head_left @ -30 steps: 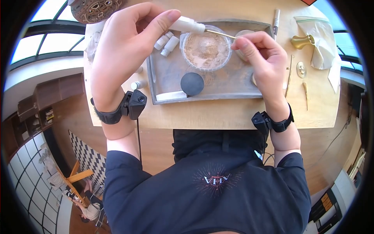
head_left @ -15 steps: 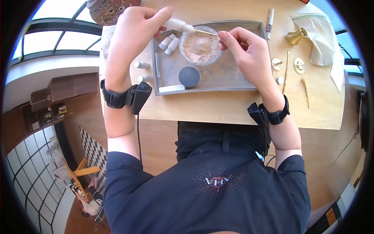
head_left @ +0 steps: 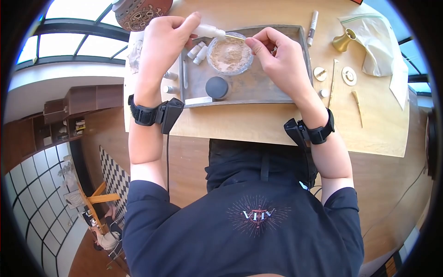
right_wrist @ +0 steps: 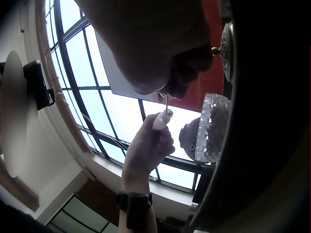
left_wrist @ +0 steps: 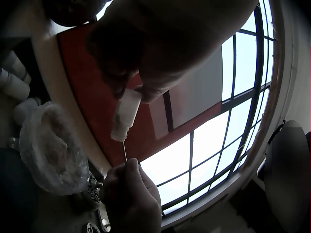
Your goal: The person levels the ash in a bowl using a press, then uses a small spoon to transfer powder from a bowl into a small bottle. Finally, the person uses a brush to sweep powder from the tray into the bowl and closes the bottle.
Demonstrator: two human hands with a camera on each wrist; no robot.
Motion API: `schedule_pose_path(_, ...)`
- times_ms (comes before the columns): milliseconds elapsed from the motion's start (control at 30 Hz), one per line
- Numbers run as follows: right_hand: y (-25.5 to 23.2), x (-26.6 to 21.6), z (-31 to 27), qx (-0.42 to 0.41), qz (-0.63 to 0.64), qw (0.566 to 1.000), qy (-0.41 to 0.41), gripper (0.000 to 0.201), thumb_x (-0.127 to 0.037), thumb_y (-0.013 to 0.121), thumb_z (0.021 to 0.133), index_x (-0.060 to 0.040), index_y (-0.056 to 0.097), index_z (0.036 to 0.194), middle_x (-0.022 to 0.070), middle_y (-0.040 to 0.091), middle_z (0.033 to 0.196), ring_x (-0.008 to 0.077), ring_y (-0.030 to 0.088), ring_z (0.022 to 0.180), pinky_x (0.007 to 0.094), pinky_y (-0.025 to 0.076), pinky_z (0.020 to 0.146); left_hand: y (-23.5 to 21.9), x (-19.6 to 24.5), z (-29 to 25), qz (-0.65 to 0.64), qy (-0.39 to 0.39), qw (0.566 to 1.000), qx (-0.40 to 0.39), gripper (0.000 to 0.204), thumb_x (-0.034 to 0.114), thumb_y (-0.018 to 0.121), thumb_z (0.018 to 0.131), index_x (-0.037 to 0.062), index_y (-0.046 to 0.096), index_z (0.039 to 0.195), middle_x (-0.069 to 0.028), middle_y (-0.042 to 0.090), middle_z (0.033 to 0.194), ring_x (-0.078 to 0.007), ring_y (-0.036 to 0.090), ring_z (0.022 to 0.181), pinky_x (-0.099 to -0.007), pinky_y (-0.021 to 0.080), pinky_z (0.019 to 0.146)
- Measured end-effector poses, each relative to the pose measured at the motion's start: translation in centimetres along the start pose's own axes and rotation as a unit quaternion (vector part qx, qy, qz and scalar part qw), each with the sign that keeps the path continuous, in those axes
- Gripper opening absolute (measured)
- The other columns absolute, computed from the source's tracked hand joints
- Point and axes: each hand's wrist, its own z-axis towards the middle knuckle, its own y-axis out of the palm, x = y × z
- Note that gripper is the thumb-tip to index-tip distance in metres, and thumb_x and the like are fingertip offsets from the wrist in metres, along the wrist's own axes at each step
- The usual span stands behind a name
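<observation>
White bottle (head_left: 208, 31), tilted with its mouth toward the right fingertips, clamped between thumb and fingers of the left hand (head_left: 164, 40). Thin brass-coloured rod (head_left: 235, 37) pinched between thumb and fingertips of the right hand (head_left: 279, 54), with its far end at the bottle mouth. Both forearms extended forward, left hand bent inward at the wrist, right hand angled toward the left, fingers folded in.

Just below the rod and bottle mouth: one clear bowl (head_left: 230, 73) of pale brown powder (head_left: 227, 54), in one grey tray (head_left: 251, 92). Below the left fingers, inside the tray: two small white bottles (head_left: 200, 56), side by side; nearer the body, one dark disc (head_left: 216, 87) and one white strip (head_left: 198, 100). Left of the tray: two more small bottles (head_left: 169, 89). Right of the right fingers: one marker (head_left: 313, 28), one brass vessel (head_left: 344, 41), one plastic bag (head_left: 377, 62), two round pieces (head_left: 349, 76), one small cylinder (head_left: 324, 93), two slender tools (head_left: 358, 108).

Left fingers partly hidden behind the hand in the head view; both hands dark in their own wrist views. Depth of the rod inside the bottle impossible to tell. Patterned pot (head_left: 143, 16) cut off at the top edge.
</observation>
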Motion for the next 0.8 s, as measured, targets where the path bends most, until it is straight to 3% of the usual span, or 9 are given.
schedule_pose_path(100,-0.2,-0.2,-0.2,-0.008,-0.011,1.0,0.003,0.017,-0.017,0.07,0.1,-0.0006,0.072,0.099,0.0011,0.067,0.075,0.0066,0.054,0.068,0.0239,0.043,0.061,0.9,0.9,-0.9,0.042,0.0,0.999,0.007,0.05,0.045,0.071,0.097,-0.0024,0.079,0.084,-0.0019,0.066,0.063,-0.0054,0.057,0.059,-0.0224,0.043,0.055)
schedule_pose_path(433,-0.1,-0.4,-0.1,-0.016,0.0,1.0,0.017,0.016,-0.017,0.071,0.1,-0.0009,0.073,0.098,0.0012,0.068,0.076,0.0072,0.055,0.069,0.0242,0.044,0.062,0.8,0.3,-1.4,-0.033,-0.014,0.998,0.045,0.047,0.043,0.071,0.098,-0.0003,0.078,0.08,-0.0001,0.063,0.061,-0.0042,0.053,0.058,-0.0236,0.04,0.055)
schedule_pose_path(533,0.0,-0.3,0.1,-0.012,-0.015,1.0,0.013,0.017,-0.017,0.073,0.096,-0.0001,0.073,0.096,0.0083,0.072,0.074,0.0135,0.062,0.064,0.0289,0.05,0.063,1.4,0.7,-2.0,0.01,-0.015,1.0,0.009,0.048,0.043,0.071,0.098,-0.0014,0.077,0.081,-0.0001,0.063,0.061,-0.004,0.053,0.059,-0.0232,0.039,0.055)
schedule_pose_path(633,0.1,-0.2,0.0,-0.013,0.01,1.0,0.004,0.017,-0.017,0.073,0.096,0.0001,0.073,0.097,0.0079,0.071,0.074,0.0129,0.062,0.064,0.0287,0.049,0.063,0.8,0.3,-2.0,-0.04,-0.018,0.998,0.051,0.049,0.044,0.07,0.098,-0.0017,0.077,0.08,0.0003,0.063,0.061,-0.0043,0.052,0.059,-0.0239,0.039,0.055)
schedule_pose_path(733,0.1,-0.5,0.0,-0.025,-0.011,1.0,0.007,0.017,-0.017,0.073,0.097,0.0003,0.073,0.097,0.0079,0.071,0.074,0.0127,0.061,0.064,0.0283,0.049,0.063,1.5,-0.1,-2.1,-0.025,-0.02,0.999,0.017,0.049,0.044,0.07,0.098,-0.0012,0.077,0.08,0.0003,0.062,0.061,-0.0046,0.051,0.058,-0.024,0.038,0.054)
schedule_pose_path(800,0.1,-0.6,0.0,-0.03,-0.002,1.0,0.002,0.016,-0.017,0.072,0.099,-0.0009,0.073,0.097,0.0023,0.068,0.075,0.0085,0.056,0.067,0.0255,0.044,0.061,0.8,0.0,-2.2,-0.025,-0.021,0.998,0.049,0.049,0.044,0.07,0.098,-0.0007,0.077,0.081,0.0002,0.062,0.061,-0.0049,0.051,0.057,-0.024,0.038,0.054)
